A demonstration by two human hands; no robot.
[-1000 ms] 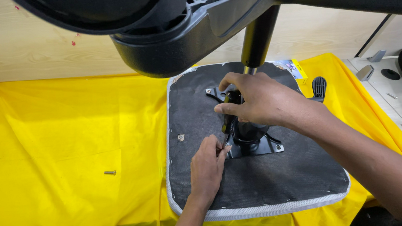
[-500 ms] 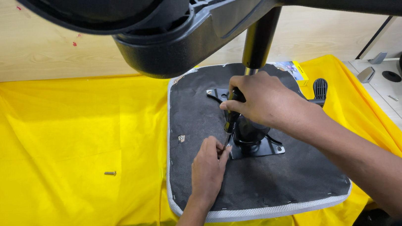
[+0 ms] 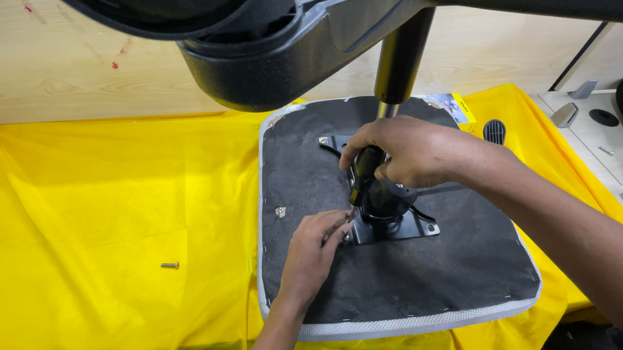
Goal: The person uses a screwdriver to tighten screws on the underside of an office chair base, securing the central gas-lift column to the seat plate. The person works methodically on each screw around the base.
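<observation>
Left of centre, a loose screw [image 3: 170, 265] lies on the yellow cloth [image 3: 62, 224]. At centre, the left hand [image 3: 312, 252] rests on the upturned black seat base [image 3: 446, 277], fingertips pinched at the metal mounting plate [image 3: 398, 227]. Just right, the right hand [image 3: 409, 153] is closed around a black-handled screwdriver [image 3: 361, 173] angled down at that plate.

Assembly workshop: upturned chair seat [image 3: 406, 265] on yellow cloth [image 3: 100, 220]

My left hand [image 3: 312, 254] lies flat and low, fingers pointing far and right. My right hand [image 3: 402, 151] is curled in a tight grip, its arm coming in from the near right.
</observation>
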